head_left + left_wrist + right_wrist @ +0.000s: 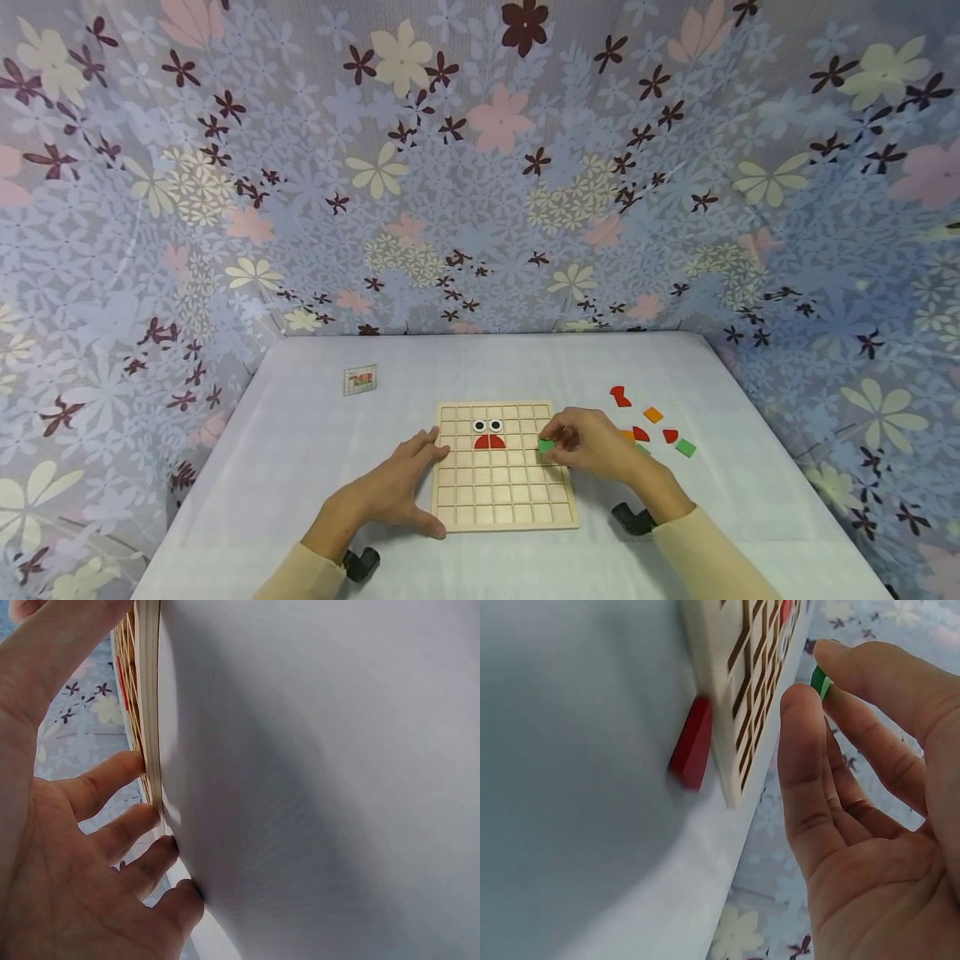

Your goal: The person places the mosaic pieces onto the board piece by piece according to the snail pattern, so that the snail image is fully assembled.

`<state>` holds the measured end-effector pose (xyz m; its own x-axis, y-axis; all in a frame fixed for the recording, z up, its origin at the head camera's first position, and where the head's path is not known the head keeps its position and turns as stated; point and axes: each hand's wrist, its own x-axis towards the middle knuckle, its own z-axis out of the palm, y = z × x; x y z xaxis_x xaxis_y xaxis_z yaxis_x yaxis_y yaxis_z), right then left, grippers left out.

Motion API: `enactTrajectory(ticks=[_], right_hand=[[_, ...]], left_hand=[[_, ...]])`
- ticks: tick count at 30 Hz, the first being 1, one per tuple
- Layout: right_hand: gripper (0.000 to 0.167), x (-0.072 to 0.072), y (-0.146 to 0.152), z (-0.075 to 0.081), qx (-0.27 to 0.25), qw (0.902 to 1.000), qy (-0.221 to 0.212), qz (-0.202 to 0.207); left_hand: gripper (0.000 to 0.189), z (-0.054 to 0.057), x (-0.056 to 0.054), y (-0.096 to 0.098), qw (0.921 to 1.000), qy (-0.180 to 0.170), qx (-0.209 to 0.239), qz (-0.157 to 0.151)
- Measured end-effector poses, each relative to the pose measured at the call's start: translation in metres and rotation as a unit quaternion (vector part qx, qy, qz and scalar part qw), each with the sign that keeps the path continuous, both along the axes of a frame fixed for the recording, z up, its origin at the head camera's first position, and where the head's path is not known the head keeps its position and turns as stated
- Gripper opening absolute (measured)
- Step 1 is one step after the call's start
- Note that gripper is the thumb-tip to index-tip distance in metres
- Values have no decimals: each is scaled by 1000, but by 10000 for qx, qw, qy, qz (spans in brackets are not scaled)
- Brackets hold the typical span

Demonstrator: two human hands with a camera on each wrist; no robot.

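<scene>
Thumb and fingertips of the right hand (588, 442) are pinching a green square tile (545, 446), and it's up over the right side of the wooden grid board (502, 493). Any tips for setting it in clean?

> Yeah, I'd turn it so its edges run parallel with the ridges, then lower it flat. Corner first and it'll probably catch.

Which slot is it over?

> Can't tell, the hand covers that bit. I'd tip the knuckles back for a better look.

And the left hand (401, 475)?

> Spread wide, fingertips against the board's left edge, gripping nothing. Decent brace imo, so leave it there. Also mind the 2 eye tiles (480, 426) and 2 red quarter-circle tiles (482, 442) sitting in the grid, since a stray knuckle could knock them.
</scene>
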<state>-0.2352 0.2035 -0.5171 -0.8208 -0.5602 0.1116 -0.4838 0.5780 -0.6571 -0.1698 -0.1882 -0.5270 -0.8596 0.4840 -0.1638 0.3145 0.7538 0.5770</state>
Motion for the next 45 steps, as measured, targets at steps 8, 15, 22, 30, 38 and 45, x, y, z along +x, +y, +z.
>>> enactTrajectory(ticks=[8, 15, 22, 30, 38, 45], right_hand=[[21, 0, -23, -5, 43, 9998, -41, 192], [16, 0, -40, -7, 71, 9990, 18, 440], [9, 0, -56, -10, 137, 9976, 289, 610], [8, 3, -67, -12, 187, 9975, 447, 515], [8, 8, -75, -11, 215, 9981, 477, 332], [6, 11, -82, -9, 255, 9976, 549, 334]], left_hand=[[124, 0, 1, 0, 10000, 8, 33, -1], [124, 0, 1, -1, 10000, 62, 64, -35], [124, 1, 0, 0, 10000, 17, 43, -18], [124, 1, 0, 0, 10000, 15, 22, -3], [124, 1, 0, -1, 10000, 7, 16, -9], [123, 0, 0, -1, 10000, -6, 42, -20]])
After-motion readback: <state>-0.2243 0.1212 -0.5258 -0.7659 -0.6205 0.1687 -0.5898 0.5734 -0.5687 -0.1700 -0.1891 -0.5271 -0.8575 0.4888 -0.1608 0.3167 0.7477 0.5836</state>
